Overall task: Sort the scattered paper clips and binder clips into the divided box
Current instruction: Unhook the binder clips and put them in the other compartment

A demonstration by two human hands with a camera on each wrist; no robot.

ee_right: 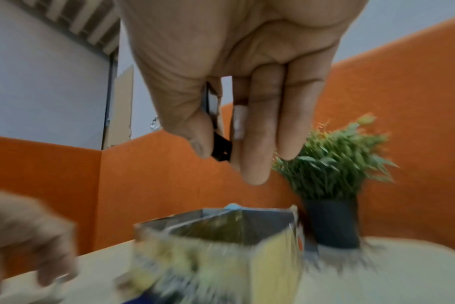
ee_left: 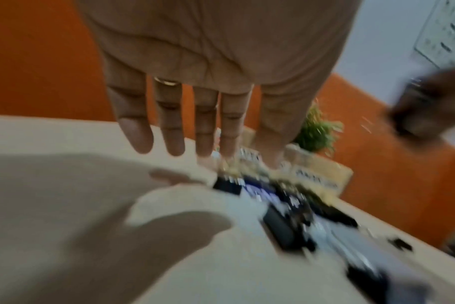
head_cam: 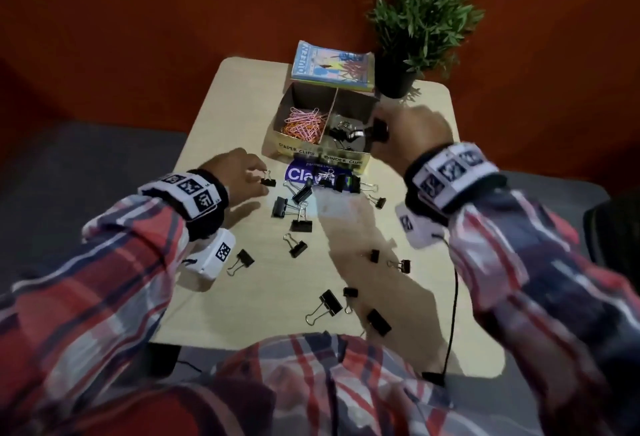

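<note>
Hovering at the right rim of the divided box (head_cam: 313, 155), the right hand (head_cam: 412, 134) pinches a black binder clip (ee_right: 221, 151) between thumb and fingers, high enough to drop it, I'd say, straight into the compartment just left of it, where dark binder clips (head_cam: 344, 132) already pile up. Pink paper clips (head_cam: 304, 123) fill the other half, ahead of the left hand (head_cam: 239, 170). That hand reaches low, fingers stretched out, fingertips at a small binder clip (head_cam: 268, 182) on the table (head_cam: 346, 227); whether it grips yet, I cannot tell. More clips lie scattered between both wrists.
</note>
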